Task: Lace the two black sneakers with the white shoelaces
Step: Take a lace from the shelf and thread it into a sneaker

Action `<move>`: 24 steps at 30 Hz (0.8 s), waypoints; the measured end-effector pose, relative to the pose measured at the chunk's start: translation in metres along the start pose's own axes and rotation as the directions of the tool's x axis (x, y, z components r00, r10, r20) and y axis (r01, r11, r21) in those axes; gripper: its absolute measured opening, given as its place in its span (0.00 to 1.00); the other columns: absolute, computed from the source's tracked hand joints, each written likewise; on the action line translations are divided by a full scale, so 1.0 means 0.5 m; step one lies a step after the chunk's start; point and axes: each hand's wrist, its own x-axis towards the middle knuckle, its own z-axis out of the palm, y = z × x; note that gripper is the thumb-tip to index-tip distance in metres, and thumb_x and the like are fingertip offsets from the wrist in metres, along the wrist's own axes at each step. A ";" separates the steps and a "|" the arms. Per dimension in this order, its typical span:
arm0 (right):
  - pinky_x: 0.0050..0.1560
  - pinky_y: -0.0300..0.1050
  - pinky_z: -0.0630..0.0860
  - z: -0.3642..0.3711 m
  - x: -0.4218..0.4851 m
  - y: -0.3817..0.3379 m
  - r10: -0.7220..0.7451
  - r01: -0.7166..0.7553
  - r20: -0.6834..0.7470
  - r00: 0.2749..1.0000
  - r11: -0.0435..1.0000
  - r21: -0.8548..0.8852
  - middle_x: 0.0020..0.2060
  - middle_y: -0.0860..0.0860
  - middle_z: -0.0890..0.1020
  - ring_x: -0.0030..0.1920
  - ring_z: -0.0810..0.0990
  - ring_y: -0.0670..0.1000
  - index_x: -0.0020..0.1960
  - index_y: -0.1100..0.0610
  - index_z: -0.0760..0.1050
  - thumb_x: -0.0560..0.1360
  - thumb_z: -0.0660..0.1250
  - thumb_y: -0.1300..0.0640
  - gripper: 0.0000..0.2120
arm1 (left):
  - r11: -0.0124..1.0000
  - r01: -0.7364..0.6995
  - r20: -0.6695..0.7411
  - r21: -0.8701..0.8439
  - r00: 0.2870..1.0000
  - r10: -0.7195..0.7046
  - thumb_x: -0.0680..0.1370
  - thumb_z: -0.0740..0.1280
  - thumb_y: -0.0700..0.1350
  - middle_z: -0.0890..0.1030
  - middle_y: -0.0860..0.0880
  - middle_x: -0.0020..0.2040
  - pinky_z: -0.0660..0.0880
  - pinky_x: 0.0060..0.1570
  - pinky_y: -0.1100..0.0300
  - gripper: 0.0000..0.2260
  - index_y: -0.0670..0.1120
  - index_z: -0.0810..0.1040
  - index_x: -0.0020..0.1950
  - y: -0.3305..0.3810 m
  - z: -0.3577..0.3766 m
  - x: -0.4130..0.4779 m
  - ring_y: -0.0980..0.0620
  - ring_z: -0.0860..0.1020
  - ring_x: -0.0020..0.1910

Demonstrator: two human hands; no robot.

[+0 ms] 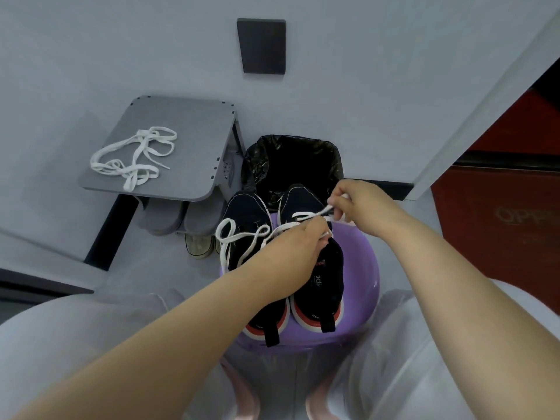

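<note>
Two black sneakers stand side by side on a purple stool (360, 304), toes pointing away from me. The left sneaker (247, 216) has loops of a white shoelace (233, 237) lying across it. The same lace crosses the front of the right sneaker (328, 286). My left hand (298, 250) pinches the lace over the right sneaker's tongue. Just beyond it, my right hand (359, 204) pinches the lace's other end above the toe. A second white shoelace (133, 159) lies tangled on a grey shelf (188, 140) at the left.
A bin with a black liner (294, 165) stands right behind the stool. Grey slippers (181, 219) and pale shoes (198, 245) sit under the shelf. A dark panel (262, 51) hangs on the wall. A red-brown door (497, 207) is at the right. My knees flank the stool.
</note>
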 end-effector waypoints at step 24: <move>0.39 0.47 0.64 0.028 -0.008 0.000 0.190 -0.194 0.194 0.962 0.981 0.002 0.29 0.47 0.69 0.35 0.69 0.51 0.32 0.52 0.63 0.54 0.67 0.42 0.18 | 0.884 0.142 -0.144 -0.445 0.963 -0.227 0.82 0.53 0.40 0.76 0.48 0.39 0.69 0.36 0.70 0.07 0.39 0.69 0.51 0.007 -0.013 0.021 0.61 0.73 0.37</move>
